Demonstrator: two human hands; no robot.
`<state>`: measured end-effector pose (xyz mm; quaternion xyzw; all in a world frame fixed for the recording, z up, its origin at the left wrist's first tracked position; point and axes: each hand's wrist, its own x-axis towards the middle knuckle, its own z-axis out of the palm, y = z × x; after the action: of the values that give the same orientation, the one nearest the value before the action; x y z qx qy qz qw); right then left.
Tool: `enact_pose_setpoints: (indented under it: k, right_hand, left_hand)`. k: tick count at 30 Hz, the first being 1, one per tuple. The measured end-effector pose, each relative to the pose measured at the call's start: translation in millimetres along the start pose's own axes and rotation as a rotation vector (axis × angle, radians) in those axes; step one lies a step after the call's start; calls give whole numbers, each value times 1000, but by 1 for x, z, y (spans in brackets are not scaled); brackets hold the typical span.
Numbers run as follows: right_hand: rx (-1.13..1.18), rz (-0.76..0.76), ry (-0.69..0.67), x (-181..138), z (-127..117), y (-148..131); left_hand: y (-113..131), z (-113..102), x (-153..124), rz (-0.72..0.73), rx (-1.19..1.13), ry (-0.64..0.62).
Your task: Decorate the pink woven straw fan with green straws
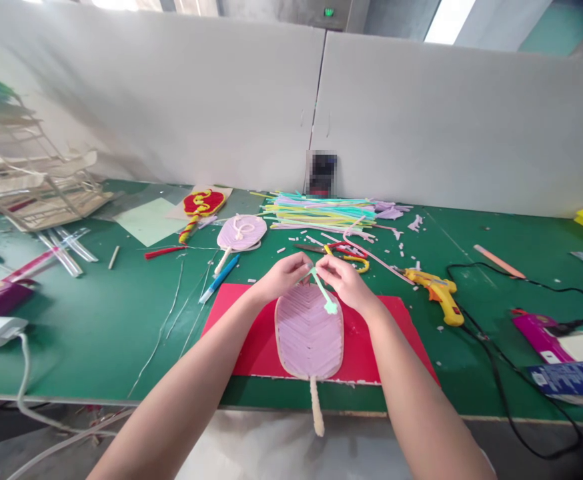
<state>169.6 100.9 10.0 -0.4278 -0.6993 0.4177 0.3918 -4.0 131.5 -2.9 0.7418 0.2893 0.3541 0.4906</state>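
Observation:
Between my hands is a mint-green pipe cleaner (323,289), its lower end coiled into a small flower-like shape. My left hand (287,275) pinches its upper end from one side. From the other side my right hand (340,279) pinches it too, fingertips nearly meeting the left ones. Beneath lies a lilac fan (309,337) with a pale rim and a cream fuzzy handle that hangs past the table's front edge. The fan rests on a red board (251,343). The hands hover over its top edge.
Pipe cleaners (316,212) lie piled at the back. Yellow-handled scissors (356,259) and a yellow glue gun (435,293) sit to the right, its black cord trailing. A smaller lilac fan (242,233), a red fan (204,202) and a blue pen (220,278) lie left.

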Motion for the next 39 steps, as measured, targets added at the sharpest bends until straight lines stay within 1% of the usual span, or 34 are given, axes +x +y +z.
enact_pose_setpoints:
  k: [6, 9, 13, 16, 21, 28, 34, 39]
  right_hand:
    - [46, 36, 15, 0, 2, -3]
    - [44, 35, 36, 1, 2, 0]
    - [9, 16, 96, 3, 2, 6]
    - [10, 31, 135, 4, 3, 8]
    - [96, 90, 110, 5, 5, 7]
    - [213, 141, 161, 6, 8, 8]
    - [319, 233, 179, 5, 9, 0]
    - [391, 302, 205, 5, 9, 0]
  left_hand:
    - [1, 2, 0, -12, 93, 75]
    - [1, 4, 1, -39, 45, 113]
    - [-2, 7, 3, -94, -61, 140]
    - [-3, 7, 3, -126, -74, 162]
    - [-3, 5, 3, -149, -80, 194]
    - [-5, 4, 4, -123, -37, 211]
    - [-6, 5, 4, -113, -20, 215]
    - [-5, 5, 3, -113, -28, 204]
